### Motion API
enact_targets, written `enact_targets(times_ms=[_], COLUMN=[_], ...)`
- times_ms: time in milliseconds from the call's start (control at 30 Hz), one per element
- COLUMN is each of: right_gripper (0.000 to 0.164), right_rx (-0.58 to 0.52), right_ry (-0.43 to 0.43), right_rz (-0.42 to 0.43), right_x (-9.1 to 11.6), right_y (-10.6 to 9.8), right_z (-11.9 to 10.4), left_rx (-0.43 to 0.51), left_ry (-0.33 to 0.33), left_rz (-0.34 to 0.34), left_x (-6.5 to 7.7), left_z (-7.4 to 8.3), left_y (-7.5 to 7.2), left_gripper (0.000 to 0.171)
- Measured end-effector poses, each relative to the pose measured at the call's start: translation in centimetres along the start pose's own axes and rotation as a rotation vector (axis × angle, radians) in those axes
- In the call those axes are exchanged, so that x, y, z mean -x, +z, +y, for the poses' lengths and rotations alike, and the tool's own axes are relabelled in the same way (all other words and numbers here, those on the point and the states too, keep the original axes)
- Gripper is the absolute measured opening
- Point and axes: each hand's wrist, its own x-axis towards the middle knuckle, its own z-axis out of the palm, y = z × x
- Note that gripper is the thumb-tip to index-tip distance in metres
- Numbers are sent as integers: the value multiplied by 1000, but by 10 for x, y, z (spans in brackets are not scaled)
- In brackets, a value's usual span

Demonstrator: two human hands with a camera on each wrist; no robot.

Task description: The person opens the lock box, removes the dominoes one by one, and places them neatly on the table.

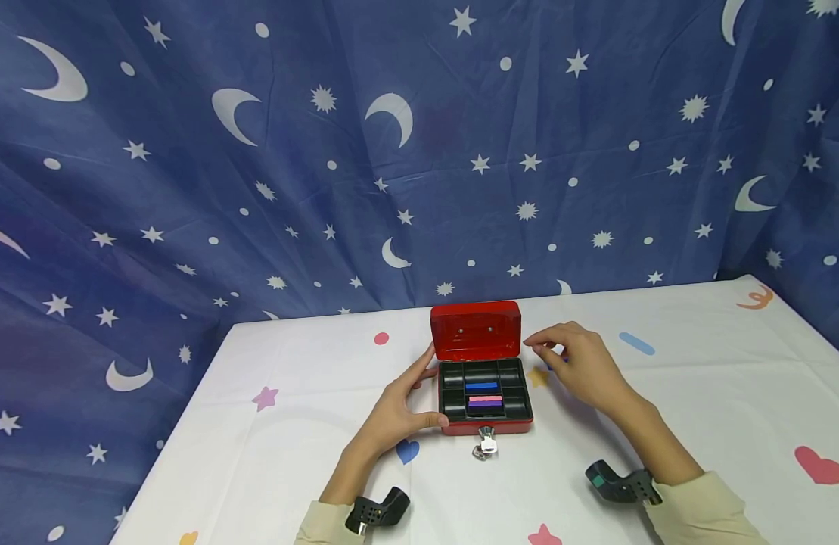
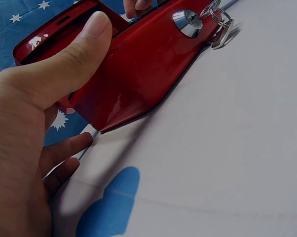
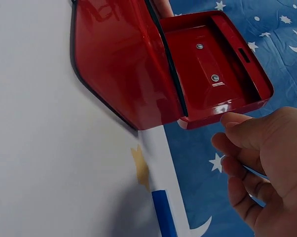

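A red cash box (image 1: 487, 428) stands with its lid (image 1: 476, 331) raised. Its black tray (image 1: 453, 375) is divided into compartments; a blue bar (image 1: 482, 386) and a pink-and-purple bar (image 1: 485, 402) lie in the middle ones. Keys (image 1: 486, 445) hang from the front lock (image 2: 188, 23). My left hand (image 1: 395, 409) holds the box's left side, its thumb (image 2: 87, 47) over the front corner and its fingers along the side and back. My right hand (image 1: 579, 363) hovers by the lid's right edge with loosely bent fingers holding nothing, thumb and index fingertips close to the edge.
A white cloth (image 1: 310, 469) printed with coloured shapes covers the table. Below my right hand a dark blue strip (image 3: 163, 212) shows near a yellow star. Behind the table hangs a blue curtain (image 1: 310, 189) with moons and stars. Each wrist wears a black camera (image 1: 378, 511).
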Motion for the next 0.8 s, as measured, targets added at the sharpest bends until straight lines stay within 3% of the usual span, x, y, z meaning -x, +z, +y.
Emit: enact_targets(times_ms=[633,800], right_gripper=[18,20], right_rx=[-10,-10], right_ry=[1,8], right_rz=[-40,-53], right_x=[1,2], right_y=[5,5], right_z=[-12,-17], left_rx=[-1,-2], left_ry=[0,7], left_rz=[-7,3], left_x=[0,-3], left_z=[-1,-17], left_y=[-1,3], left_gripper=[100,103])
